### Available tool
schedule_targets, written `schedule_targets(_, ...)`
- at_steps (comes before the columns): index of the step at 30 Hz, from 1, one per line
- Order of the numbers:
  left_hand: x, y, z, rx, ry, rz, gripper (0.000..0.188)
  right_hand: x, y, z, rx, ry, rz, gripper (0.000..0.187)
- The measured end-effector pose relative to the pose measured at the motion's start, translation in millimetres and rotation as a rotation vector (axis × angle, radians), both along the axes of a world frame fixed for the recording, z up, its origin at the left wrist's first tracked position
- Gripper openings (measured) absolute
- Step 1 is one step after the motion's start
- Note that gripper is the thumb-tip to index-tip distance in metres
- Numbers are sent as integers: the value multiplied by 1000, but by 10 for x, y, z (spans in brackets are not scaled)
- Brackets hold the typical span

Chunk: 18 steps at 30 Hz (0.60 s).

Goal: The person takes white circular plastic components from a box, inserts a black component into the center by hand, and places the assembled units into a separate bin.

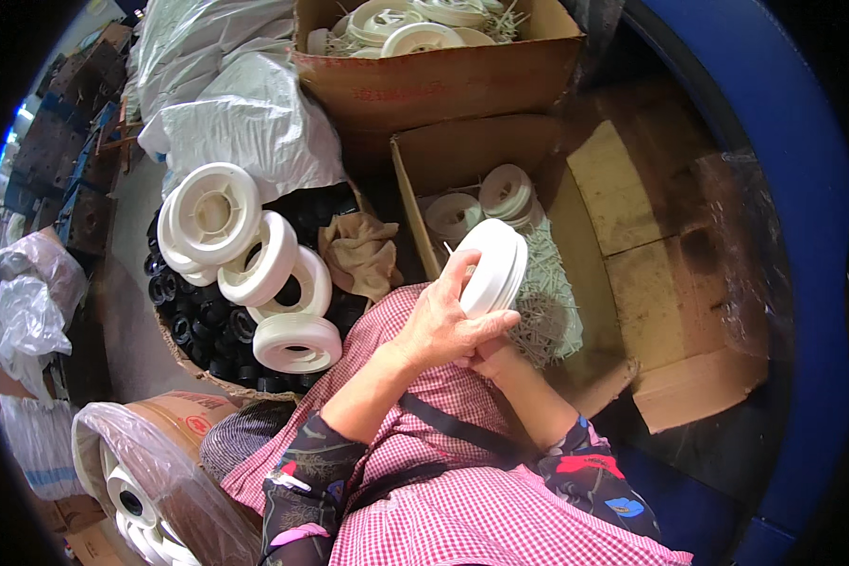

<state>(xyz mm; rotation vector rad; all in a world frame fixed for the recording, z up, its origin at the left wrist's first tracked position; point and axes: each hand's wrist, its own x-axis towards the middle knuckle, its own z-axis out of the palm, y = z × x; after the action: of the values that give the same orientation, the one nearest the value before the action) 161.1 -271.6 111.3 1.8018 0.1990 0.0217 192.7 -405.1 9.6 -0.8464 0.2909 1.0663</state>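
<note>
My left hand [448, 319] grips a white grooved plastic wheel [493, 271], tilted on edge above my lap, with the thumb and fingers around its near side. A thin white sliver sticks out by its upper left rim. Close below the left hand is my right hand [489, 357], mostly covered by it, its fingers hidden. To the left, several white wheels [215, 213] lie overlapping on a container of small black round parts [196, 325]. Beyond my hands, more white wheels [507, 191] rest in an open cardboard box [410, 203] among thin white plastic scraps [549, 283].
A fuller cardboard box [434, 90] of white wheels stands at the back. Crumpled tan cloth [358, 253] and white sacking [245, 127] lie at the left. A plastic-lined box [151, 434] holds white parts, lower left. Cardboard flaps [670, 292] and a blue curved edge [807, 189] border the right.
</note>
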Motion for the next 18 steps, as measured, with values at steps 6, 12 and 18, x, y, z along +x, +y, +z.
schedule_targets(6, 25, -24, -157, 32, -166, -21, 72, 167, -141, 264, -171, -765, -268, 37)
schedule_targets(12, -80, -50, -141, -78, -75, 10, 62, 93, -100, 267, -275, -1010, -221, 34)
schedule_targets(18, -270, 407, 550, -10, 111, -123, 61, 269, -109, 976, -55, -1198, 341, 23)
